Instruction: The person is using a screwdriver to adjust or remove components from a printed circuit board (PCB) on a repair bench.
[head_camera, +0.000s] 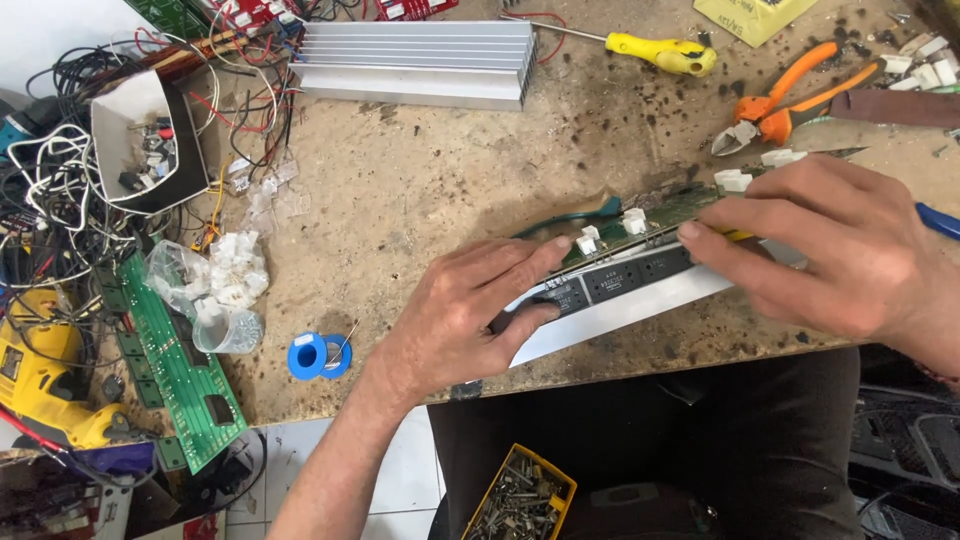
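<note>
Nearest, a yellow tray of screws (520, 492) sits by the person's lap. Above it, at the workbench's near edge, both hands grasp a long green circuit board with black transistors on a pale metal strip (625, 275): left hand (470, 310) pinching its left end, right hand (835, 245) pressing the right. Orange pliers (790, 105) lie beyond.

Our stained table (420, 190), finned metal block (415, 62), yellow screwdriver (655, 50), orange pliers (790, 105), blue solder spool (318, 356), green circuit board (175, 365), bag of white connectors (215, 280).
</note>
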